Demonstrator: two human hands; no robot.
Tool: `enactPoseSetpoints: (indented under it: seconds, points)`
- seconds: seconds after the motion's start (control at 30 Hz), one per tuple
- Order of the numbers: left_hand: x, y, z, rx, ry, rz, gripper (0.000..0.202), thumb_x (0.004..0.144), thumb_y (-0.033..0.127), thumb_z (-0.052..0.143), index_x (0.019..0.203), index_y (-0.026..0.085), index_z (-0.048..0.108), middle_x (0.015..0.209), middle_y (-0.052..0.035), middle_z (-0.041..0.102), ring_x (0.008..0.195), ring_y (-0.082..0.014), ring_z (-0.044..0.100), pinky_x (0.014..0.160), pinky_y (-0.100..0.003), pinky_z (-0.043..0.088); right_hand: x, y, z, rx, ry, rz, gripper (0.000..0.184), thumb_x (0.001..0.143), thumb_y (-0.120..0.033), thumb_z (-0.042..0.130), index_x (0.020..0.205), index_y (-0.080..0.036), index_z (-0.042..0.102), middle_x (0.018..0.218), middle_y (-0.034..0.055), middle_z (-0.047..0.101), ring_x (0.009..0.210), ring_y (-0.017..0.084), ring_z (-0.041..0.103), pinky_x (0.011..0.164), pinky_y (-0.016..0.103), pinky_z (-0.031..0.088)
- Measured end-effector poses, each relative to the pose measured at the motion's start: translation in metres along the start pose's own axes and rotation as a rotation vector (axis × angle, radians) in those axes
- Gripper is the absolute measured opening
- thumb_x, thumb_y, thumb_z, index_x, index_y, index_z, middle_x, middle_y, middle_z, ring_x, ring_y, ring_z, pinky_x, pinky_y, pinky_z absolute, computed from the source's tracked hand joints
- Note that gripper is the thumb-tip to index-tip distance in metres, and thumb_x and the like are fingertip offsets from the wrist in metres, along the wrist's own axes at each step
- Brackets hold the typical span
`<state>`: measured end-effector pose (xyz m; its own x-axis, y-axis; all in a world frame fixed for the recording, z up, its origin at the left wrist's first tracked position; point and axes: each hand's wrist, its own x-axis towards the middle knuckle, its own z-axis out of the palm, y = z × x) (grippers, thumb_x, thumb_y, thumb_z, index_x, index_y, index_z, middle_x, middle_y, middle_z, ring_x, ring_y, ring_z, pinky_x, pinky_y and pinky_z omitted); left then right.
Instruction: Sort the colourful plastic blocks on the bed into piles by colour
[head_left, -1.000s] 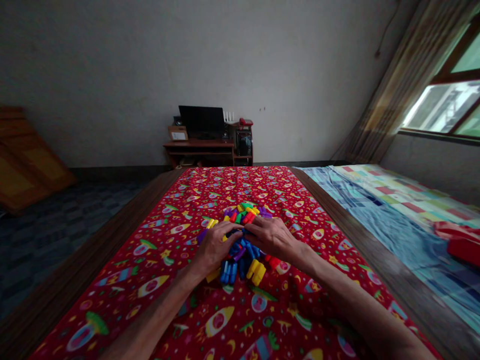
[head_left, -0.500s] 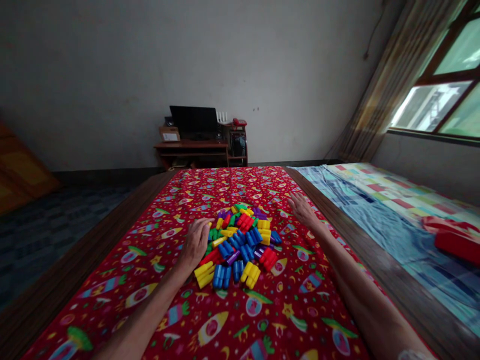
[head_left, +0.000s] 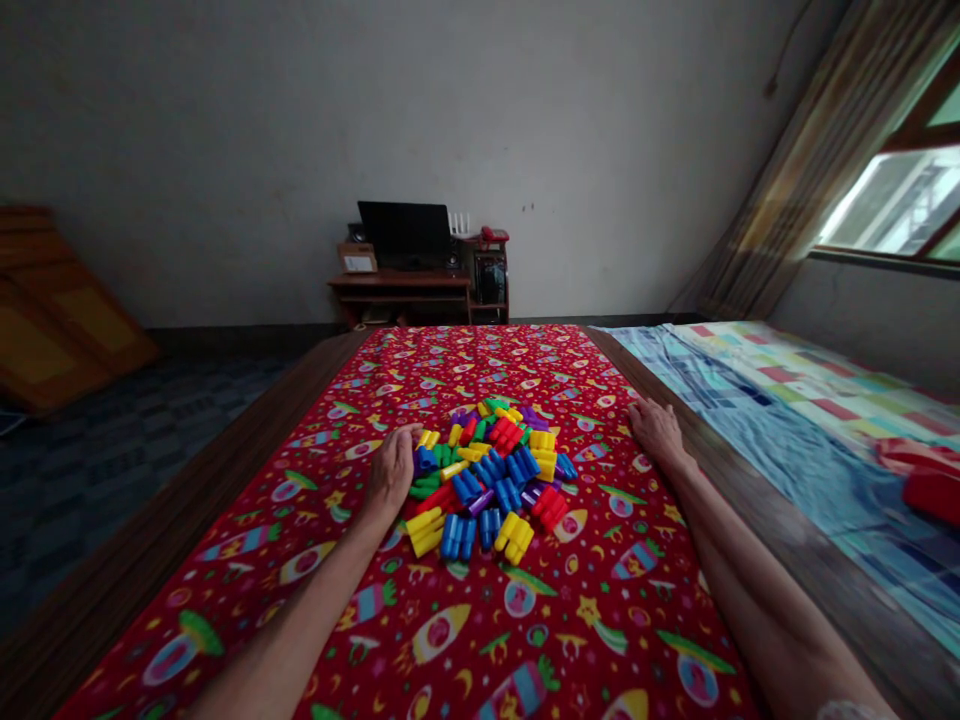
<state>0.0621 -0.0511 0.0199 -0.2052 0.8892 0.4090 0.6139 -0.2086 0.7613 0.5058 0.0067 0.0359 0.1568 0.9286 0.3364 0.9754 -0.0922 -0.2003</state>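
A pile of plastic building blocks (head_left: 489, 485), shaped like joined tubes in red, blue, yellow, green and purple, lies on a red patterned cloth (head_left: 450, 640). My left hand (head_left: 391, 468) rests along the pile's left side, fingers loosely curved and no block visibly gripped. Right beside its fingers are a blue block (head_left: 425, 459) and a yellow block (head_left: 428, 439). Over by the cloth's right edge, apart from the pile, my right hand (head_left: 658, 432) lies open and palm down, holding nothing.
Brown wooden borders (head_left: 217, 490) flank the cloth. To the right is a bed (head_left: 720, 390) with blue and checkered covers and a red item (head_left: 930, 495). A desk with a monitor (head_left: 405, 235) stands against the far wall, and a wooden cabinet (head_left: 67, 320) at left.
My right hand has moved outward to the cloth's right edge and come down there. My left hand stays by the pile, where a blue block now shows beside its fingers. The view has turned slightly left.
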Motion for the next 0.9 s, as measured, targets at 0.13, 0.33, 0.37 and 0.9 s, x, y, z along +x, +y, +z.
enactPoseSetpoints:
  seconds: [0.13, 0.33, 0.37, 0.9]
  points:
    - [0.003, -0.001, 0.001, 0.005, -0.009, 0.001, 0.049, 0.092, 0.047, 0.023, 0.099, 0.020, 0.063, 0.109, -0.0100, 0.070, 0.105, -0.0243, 0.065, 0.096, -0.041, 0.051, -0.010, -0.043, -0.031, 0.226, -0.084, -0.198, 0.037, 0.093, -0.033, 0.044, 0.103, -0.013, 0.073, 0.092, 0.0121, 0.074, 0.083, 0.025, 0.069, 0.077, 0.033, 0.049]
    - [0.003, 0.003, -0.001, 0.049, -0.046, 0.018, 0.047, 0.091, 0.042, 0.023, 0.096, 0.020, 0.064, 0.106, -0.0092, 0.070, 0.103, -0.0239, 0.065, 0.096, -0.039, 0.051, -0.040, -0.100, -0.050, 0.271, -0.660, -0.622, 0.026, 0.076, -0.033, 0.070, 0.099, -0.021, 0.073, 0.081, 0.0022, 0.071, 0.066, 0.014, 0.060, 0.059, 0.021, 0.040]
    - [0.003, 0.004, -0.002, 0.063, -0.049, 0.030, 0.047, 0.091, 0.042, 0.023, 0.095, 0.021, 0.064, 0.104, -0.0087, 0.070, 0.103, -0.0237, 0.065, 0.096, -0.038, 0.051, -0.043, -0.101, -0.049, 0.245, -0.639, -0.636, 0.029, 0.075, -0.032, 0.071, 0.102, -0.021, 0.073, 0.083, 0.0024, 0.071, 0.069, 0.014, 0.060, 0.059, 0.021, 0.039]
    - [0.004, 0.009, -0.005, 0.139, -0.092, 0.057, 0.048, 0.090, 0.041, 0.023, 0.091, 0.021, 0.066, 0.104, -0.0095, 0.069, 0.102, -0.0251, 0.063, 0.098, -0.040, 0.049, 0.004, -0.021, 0.001, 0.216, 0.144, -0.045, 0.050, 0.087, -0.032, 0.051, 0.131, -0.007, 0.052, 0.113, 0.0220, 0.064, 0.106, 0.032, 0.057, 0.091, 0.042, 0.044]
